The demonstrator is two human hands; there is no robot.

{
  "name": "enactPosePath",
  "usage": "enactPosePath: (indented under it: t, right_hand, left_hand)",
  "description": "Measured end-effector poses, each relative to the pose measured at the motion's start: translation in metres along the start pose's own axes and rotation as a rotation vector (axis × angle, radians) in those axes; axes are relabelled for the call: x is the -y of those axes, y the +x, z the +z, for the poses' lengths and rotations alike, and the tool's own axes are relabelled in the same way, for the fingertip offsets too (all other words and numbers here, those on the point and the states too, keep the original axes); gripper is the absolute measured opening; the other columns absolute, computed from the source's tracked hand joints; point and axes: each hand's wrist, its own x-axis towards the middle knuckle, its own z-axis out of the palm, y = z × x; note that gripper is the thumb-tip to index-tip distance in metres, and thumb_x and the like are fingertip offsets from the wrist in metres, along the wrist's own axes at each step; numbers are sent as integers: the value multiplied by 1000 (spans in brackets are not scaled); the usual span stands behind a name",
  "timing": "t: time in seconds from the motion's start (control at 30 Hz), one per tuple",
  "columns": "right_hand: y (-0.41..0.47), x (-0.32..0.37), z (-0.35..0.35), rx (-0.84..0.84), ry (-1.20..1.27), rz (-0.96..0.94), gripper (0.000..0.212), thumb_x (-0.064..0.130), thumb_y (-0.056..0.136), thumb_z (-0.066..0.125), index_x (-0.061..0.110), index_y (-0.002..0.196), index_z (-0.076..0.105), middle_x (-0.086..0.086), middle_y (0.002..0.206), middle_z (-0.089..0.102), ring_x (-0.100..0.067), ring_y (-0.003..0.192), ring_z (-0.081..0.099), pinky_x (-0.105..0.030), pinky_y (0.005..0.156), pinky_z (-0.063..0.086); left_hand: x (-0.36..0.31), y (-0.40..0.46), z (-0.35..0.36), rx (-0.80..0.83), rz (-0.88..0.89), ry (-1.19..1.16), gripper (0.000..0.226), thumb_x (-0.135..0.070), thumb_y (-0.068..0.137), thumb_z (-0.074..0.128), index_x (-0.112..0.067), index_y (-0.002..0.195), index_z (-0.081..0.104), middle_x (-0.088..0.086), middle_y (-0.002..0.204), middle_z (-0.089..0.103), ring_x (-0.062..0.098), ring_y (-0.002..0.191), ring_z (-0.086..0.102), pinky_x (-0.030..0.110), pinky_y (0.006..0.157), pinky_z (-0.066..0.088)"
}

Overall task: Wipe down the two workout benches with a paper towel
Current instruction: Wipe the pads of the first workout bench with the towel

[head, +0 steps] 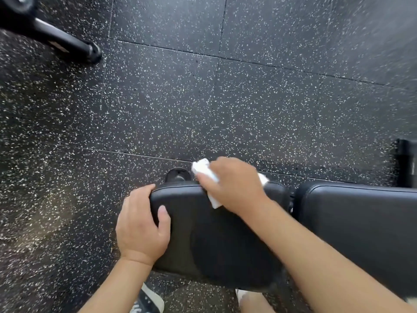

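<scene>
A black padded workout bench fills the lower middle and right of the head view; its small seat pad (214,236) lies in front of me and its longer back pad (361,227) runs off to the right. My left hand (142,227) grips the seat pad's left edge, thumb on top and fingers curled over the side. My right hand (234,184) holds a crumpled white paper towel (203,169) against the pad's far edge. Only one bench is plainly in view.
Black rubber floor tiles with white flecks (203,98) spread all around. A black metal leg of other equipment (67,41) lies at the top left. Another black part (406,163) shows at the right edge. A bench foot (178,175) peeks beyond the pad. My shoes (149,301) are below.
</scene>
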Motion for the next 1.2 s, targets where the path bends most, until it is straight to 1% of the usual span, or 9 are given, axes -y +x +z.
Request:
enactPosePath:
  t: [0.17,0.33,0.43,0.57,0.7,0.8,0.93,1.07,1.2]
  right_hand:
    - [-16,-70,-26,-58,-142,239,59,63,96,49,15,61,47,4,64,47,-28,70,54,-37,57,30]
    - [14,37,18,-40,-129,95,47,53,95,53,16,67,61,0,71,58,-26,70,48,-35,60,27]
    - [33,108,47,4,-22,-34,45,48,90,56,16,59,51,3,62,49,-23,62,44,-32,53,22]
    - [44,118,48,57,23,-97,53,55,94,54,20,56,39,6,58,43,-18,55,42,-30,49,16]
    - [28,71,26,76,-34,-100,62,69,96,46,18,61,46,4,62,50,-24,66,52,-35,54,34]
    - [18,22,0,117,-63,107,61,69,95,47,15,70,62,1,71,63,-28,79,61,-37,71,51]
    - [20,23,5,81,-138,133,59,62,95,51,12,66,58,-1,67,61,-31,77,60,-37,61,42]
    - [30,90,38,-1,-181,-19,60,62,95,51,14,59,46,2,62,50,-27,69,51,-37,57,30]
    - [17,166,72,16,-362,-454,43,48,94,59,17,64,60,6,69,46,-26,73,52,-34,59,33]
  left_hand:
    - [1,-1,2,-14,-3,-5,50,-38,91,45,-16,134,54,0,125,57,28,109,55,46,84,49]
    - [-3,-1,-3,-6,-5,-17,47,-39,89,47,-17,130,56,-2,120,59,28,104,56,44,75,50]
    - [-3,-2,-5,-3,-55,-77,31,-40,87,45,-18,108,50,-3,100,53,28,92,54,41,66,44]
    - [-4,-2,-9,-34,-50,-128,23,-40,85,46,-19,92,42,-2,89,47,27,84,49,39,62,38]
    - [-1,-5,-11,5,-72,-141,44,-45,90,48,-19,125,57,-5,114,60,22,106,56,43,78,51]
    - [10,-30,-11,27,-230,-218,54,-54,98,48,-27,146,45,-8,137,55,21,124,56,46,92,52]
    - [30,-80,-12,116,-413,-391,75,-71,95,37,-28,156,33,-4,152,54,21,136,55,47,109,50]
    - [33,-109,-11,135,-430,-506,85,-75,92,31,-25,161,27,-4,157,51,18,142,51,45,111,48]
    - [36,-123,-3,131,-437,-605,84,-74,96,41,-32,165,18,-14,167,35,6,151,36,33,121,37]
